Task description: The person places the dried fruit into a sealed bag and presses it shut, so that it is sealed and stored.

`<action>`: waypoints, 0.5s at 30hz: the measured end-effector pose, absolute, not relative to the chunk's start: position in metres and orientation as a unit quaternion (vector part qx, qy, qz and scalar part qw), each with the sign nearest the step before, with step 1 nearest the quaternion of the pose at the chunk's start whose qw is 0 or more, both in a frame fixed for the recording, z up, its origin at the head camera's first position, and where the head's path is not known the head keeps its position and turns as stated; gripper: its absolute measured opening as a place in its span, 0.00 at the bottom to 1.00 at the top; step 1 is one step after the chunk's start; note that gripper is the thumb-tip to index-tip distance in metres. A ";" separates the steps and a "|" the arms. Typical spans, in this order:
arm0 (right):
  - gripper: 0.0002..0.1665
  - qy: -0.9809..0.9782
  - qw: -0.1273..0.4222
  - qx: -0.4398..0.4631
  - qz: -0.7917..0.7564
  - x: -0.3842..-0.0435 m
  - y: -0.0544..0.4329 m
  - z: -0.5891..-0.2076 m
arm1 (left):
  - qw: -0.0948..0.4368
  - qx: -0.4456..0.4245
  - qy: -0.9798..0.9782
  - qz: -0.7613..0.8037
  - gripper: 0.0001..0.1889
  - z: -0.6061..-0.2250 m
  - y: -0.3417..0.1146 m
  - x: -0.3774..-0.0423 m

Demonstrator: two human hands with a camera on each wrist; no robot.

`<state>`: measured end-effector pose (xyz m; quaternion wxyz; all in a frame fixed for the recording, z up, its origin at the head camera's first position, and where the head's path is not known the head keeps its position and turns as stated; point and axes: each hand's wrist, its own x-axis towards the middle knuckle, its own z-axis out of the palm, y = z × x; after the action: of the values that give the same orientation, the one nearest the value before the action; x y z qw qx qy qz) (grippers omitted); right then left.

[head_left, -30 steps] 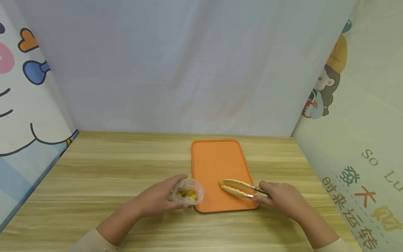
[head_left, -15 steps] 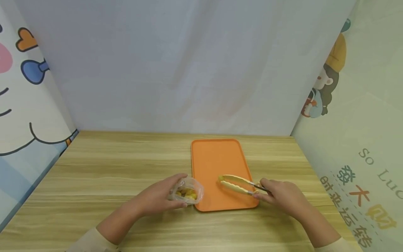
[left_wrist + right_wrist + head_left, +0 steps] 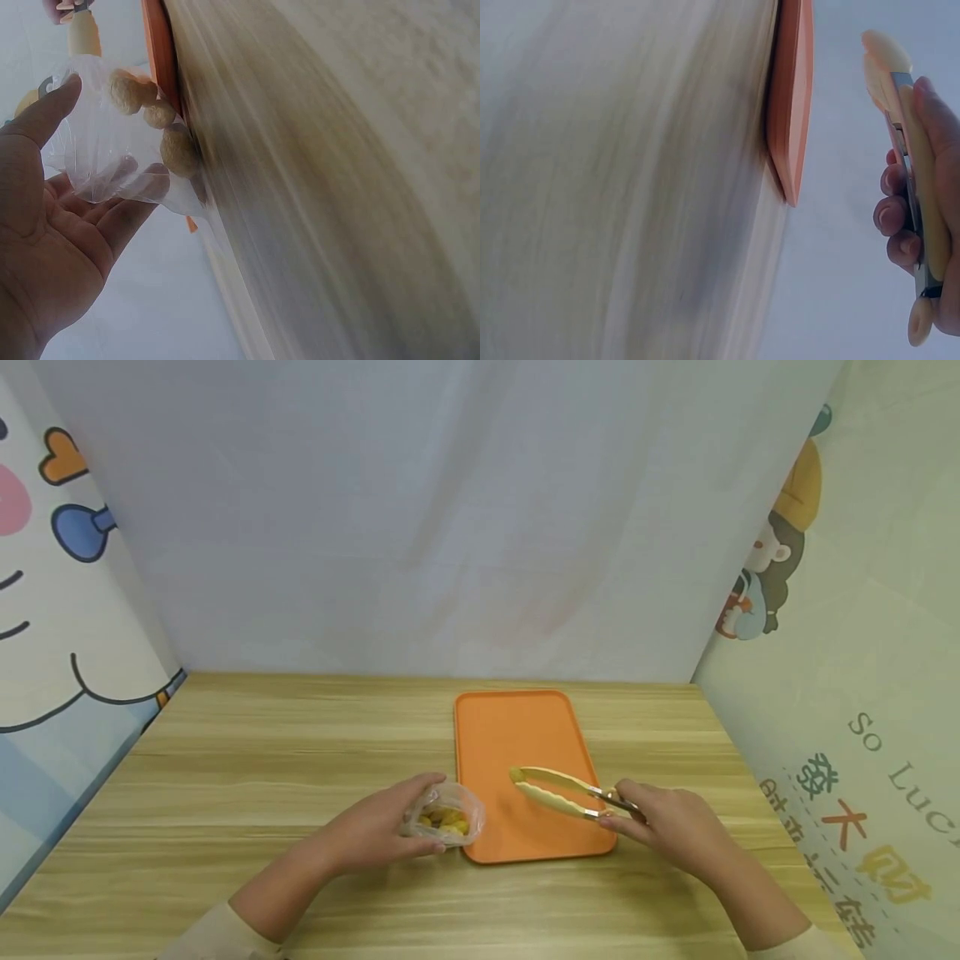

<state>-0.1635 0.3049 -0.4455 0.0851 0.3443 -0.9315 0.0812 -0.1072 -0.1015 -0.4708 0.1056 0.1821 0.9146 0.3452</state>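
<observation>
My left hand (image 3: 390, 827) holds a clear plastic bag (image 3: 477, 808) by its mouth, thumb on one side and fingers on the other. Several small yellowish-brown balls (image 3: 178, 150) with a wrinkled surface lie inside the bag, beside the left edge of the orange tray (image 3: 510, 727). Cream-tipped tongs (image 3: 555, 799) with metal arms are gripped in my right hand (image 3: 675, 822), fingers wrapped round the handles. Between the tongs' tips a small yellowish piece (image 3: 516, 774) is pinched above the tray. In the right wrist view the tongs are raised over the tray's level.
Both hands work over a wood-grain table (image 3: 315, 735). A pale curtain (image 3: 420, 527) rises at its back edge. Printed cloth walls (image 3: 82, 635) stand to the left and right.
The tongs have risen from the tray and shifted slightly left toward the bag, with the yellowish piece in their tips. My left hand and the bag have stayed put.
</observation>
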 end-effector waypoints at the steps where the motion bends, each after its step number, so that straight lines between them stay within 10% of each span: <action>1: 0.22 -0.930 0.089 0.347 0.082 -0.163 0.305 -0.445 | 0.105 0.181 0.915 0.345 0.47 -0.471 -0.100 -0.106; 15: 0.21 -0.878 0.161 0.437 0.108 -0.149 0.299 -0.432 | 0.105 0.165 0.915 0.352 0.47 -0.473 -0.085 -0.091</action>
<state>-0.1492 0.2987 -0.4318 0.1605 0.4369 -0.8784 0.1083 -0.0913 -0.0852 -0.4727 0.1051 0.1654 0.9152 0.3522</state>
